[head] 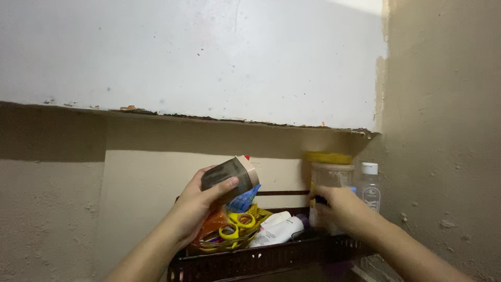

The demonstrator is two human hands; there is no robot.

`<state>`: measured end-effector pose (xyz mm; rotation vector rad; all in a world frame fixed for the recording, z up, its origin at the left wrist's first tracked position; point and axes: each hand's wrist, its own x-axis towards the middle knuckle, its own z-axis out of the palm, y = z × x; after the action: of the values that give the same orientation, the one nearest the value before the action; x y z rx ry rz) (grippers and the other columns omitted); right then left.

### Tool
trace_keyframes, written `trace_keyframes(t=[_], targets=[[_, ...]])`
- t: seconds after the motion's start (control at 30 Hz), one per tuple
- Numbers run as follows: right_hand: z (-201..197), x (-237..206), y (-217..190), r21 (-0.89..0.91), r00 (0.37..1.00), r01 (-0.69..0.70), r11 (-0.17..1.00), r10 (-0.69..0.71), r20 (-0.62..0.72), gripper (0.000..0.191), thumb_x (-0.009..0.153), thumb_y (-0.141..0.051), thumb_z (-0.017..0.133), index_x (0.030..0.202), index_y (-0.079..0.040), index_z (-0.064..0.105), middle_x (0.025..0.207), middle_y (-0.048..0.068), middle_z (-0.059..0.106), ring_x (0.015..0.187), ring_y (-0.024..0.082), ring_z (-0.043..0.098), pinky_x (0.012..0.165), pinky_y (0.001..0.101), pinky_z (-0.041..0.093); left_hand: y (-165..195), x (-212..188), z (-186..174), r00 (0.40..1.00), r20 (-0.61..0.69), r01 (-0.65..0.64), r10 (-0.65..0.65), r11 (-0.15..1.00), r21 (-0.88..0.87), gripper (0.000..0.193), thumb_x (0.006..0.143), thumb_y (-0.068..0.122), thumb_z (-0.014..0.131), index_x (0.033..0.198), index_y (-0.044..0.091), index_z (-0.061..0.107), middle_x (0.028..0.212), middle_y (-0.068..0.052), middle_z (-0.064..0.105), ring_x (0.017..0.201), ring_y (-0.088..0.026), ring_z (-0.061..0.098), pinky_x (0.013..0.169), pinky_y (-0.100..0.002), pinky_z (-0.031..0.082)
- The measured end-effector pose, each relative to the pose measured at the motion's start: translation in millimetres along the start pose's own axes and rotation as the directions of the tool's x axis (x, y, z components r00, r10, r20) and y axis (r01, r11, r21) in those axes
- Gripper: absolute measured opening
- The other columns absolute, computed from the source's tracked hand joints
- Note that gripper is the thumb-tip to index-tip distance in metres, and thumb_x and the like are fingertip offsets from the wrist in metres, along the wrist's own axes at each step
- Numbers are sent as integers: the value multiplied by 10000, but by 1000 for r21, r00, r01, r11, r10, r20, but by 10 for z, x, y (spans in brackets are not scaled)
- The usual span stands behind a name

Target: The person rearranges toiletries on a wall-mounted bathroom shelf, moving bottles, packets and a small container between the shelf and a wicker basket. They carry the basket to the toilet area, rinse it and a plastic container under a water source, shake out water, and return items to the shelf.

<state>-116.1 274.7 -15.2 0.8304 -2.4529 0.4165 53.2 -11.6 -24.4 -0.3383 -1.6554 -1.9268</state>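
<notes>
My left hand (201, 201) grips a small dark jar (229, 177) with a beige lid, tilted on its side above a dark brown plastic basket (271, 257). My right hand (339, 209) is wrapped around the lower part of a clear plastic jar (327, 177) with a yellow lid, which stands at the right end of the basket. The right hand is blurred. Below the dark jar lie yellow-handled scissors (235, 224), orange and blue packets, and a white tube (276, 230).
A small clear bottle (370, 190) with a white cap stands right of the yellow-lidded jar, close to the beige side wall (443, 156). A thick white ledge (198, 57) overhangs the niche above the basket.
</notes>
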Motion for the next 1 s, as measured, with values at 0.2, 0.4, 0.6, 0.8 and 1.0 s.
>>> trace_keyframes(t=[0.2, 0.4, 0.6, 0.8, 1.0], targets=[[169, 0, 152, -166, 757, 492, 855, -514, -403, 408, 780, -235, 724, 1166, -107, 758, 1137, 241, 688, 951, 382, 704, 810, 405, 574, 70, -71, 13, 999, 20, 28, -29, 999, 42, 718, 757, 272, 805, 1384, 100, 499, 1224, -157, 663, 1105, -258, 691, 877, -432, 606], [-34, -250, -468, -158, 916, -240, 958, 278, 289, 528, 998, -548, 541, 1244, -111, 704, 1123, 136, 785, 1014, 258, 776, 931, 359, 592, 97, -47, -7, 999, 45, -24, 17, 988, 152, 792, 699, 183, 871, 1389, 189, 482, 1292, -127, 643, 1198, -247, 660, 989, -392, 586], [48, -236, -629, -45, 926, -39, 998, 53, 375, 473, 918, -505, 683, 1223, -145, 725, 1153, 78, 759, 1038, 206, 716, 954, 361, 557, 45, -72, -16, 992, 106, -84, 71, 989, 118, 838, 644, 98, 875, 1385, 168, 489, 1328, -130, 658, 1242, -250, 639, 1029, -410, 542], [92, -44, -498, 544, 968, -10, 839, -129, 216, 362, 874, -325, 654, 1203, -184, 707, 1102, 61, 756, 1000, 192, 705, 872, 367, 576, 85, -81, -78, 992, 124, 3, -6, 1000, 19, 807, 697, 135, 831, 1417, 172, 466, 1301, -117, 631, 1230, -257, 623, 1039, -432, 533], [-94, -110, -555, 947, 954, -294, -128, 13, 298, 274, 953, -349, 467, 1083, -126, 559, 1104, 163, 633, 923, 271, 631, 717, 441, 536, 43, -83, -394, 915, 403, 156, -29, 945, -286, 725, 744, 263, 733, 1415, 67, 539, 1244, -127, 670, 1152, -246, 624, 1025, -409, 499]])
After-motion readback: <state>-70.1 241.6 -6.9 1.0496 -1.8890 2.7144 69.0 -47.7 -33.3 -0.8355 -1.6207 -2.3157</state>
